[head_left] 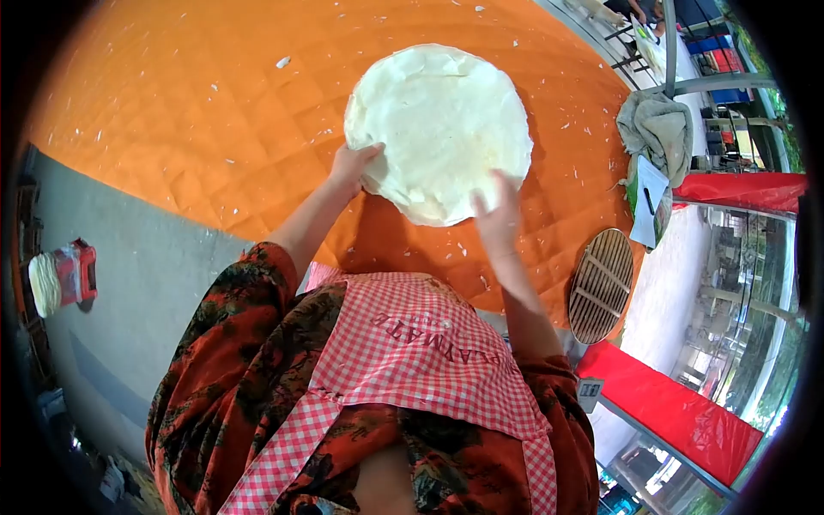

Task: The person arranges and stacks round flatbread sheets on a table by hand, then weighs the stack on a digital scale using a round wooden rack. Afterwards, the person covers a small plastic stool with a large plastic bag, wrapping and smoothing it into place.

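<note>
Support the pale round stack (439, 129) at 2 points, between the fingers: the left hand (352, 166) closes on the rim, while the blurred right hand (499, 213) meets the near-right edge, digits half-spread (grip cannot be confirmed); light pressure should spare the edges. Flake-strewn orange cloth (232, 103) extends beyond the fingers; a slatted rack (601, 286) and red sheeting (678, 415) lie to their right.
</note>
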Available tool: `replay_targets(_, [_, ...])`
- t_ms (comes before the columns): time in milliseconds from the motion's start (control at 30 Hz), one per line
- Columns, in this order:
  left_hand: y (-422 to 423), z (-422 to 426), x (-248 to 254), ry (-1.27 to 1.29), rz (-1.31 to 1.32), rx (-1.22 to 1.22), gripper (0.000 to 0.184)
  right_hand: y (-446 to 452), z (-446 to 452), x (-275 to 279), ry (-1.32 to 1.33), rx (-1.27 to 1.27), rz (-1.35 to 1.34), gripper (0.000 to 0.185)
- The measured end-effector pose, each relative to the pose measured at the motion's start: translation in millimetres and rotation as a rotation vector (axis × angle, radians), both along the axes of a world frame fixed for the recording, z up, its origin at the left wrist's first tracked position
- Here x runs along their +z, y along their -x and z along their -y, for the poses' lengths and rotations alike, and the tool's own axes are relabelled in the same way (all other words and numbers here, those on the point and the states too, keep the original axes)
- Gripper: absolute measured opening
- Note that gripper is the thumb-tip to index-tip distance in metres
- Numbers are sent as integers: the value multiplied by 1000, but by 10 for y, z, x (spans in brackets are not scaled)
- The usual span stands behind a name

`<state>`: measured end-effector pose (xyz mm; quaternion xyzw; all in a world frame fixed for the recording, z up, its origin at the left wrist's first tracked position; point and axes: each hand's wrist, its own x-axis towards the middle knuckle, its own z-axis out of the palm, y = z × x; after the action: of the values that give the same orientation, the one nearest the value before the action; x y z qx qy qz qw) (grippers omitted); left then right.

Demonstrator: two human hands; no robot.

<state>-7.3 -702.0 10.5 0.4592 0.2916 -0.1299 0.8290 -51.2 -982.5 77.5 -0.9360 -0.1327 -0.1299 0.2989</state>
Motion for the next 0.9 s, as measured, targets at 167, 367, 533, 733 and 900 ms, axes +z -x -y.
replay_targets(167, [9, -35, -26, 8, 52, -41, 51, 281, -539, -262, 281, 296, -126, 68])
replay_targets(367, [30, -52, -17, 25, 74, -28, 46, 339, -754, -309, 393, 285, -28, 60])
replay_targets(533, [2, -82, -151, -7, 66, -26, 58, 247, -760, -319, 409, 266, 10, 58])
replay_targets(733, [43, -130, 103, 179, 27, -126, 81, -80, -705, -277, 317, 294, 54, 29])
replay_targets(900, [55, -149, 64, 203, 86, -158, 88, -252, -803, 435, 310, 239, 181, 18])
